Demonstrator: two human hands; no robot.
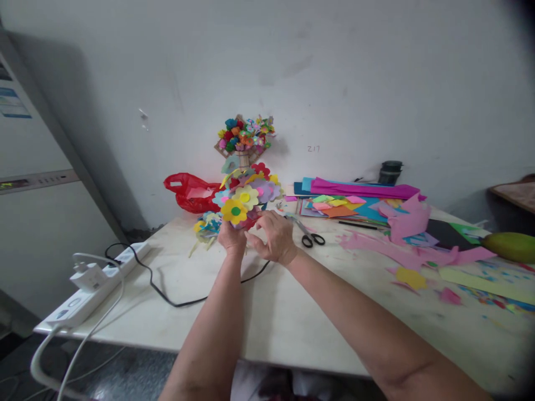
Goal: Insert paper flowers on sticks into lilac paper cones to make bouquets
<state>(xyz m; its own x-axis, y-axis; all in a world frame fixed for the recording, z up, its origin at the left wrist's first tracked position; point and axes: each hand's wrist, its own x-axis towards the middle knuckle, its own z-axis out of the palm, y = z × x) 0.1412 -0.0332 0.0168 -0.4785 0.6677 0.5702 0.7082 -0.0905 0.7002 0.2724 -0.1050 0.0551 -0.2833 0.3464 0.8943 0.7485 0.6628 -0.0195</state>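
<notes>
A bunch of paper flowers in yellow, lilac, red and pale blue stands above the table in front of me. My left hand is closed around its base from below. At the bunch's lower right side, my right hand has its fingers bent, with thumb and fingers apart and fingertips touching the flowers. The stems are hidden behind my hands. More paper flowers lie just left of the left hand. A pair of scissors with black handles rests right of the right hand.
Behind stands a woven basket of small flowers against the wall. A red plastic bag lies left. Coloured paper sheets, pink scraps and a dark jar are right. A power strip and black cable occupy the left.
</notes>
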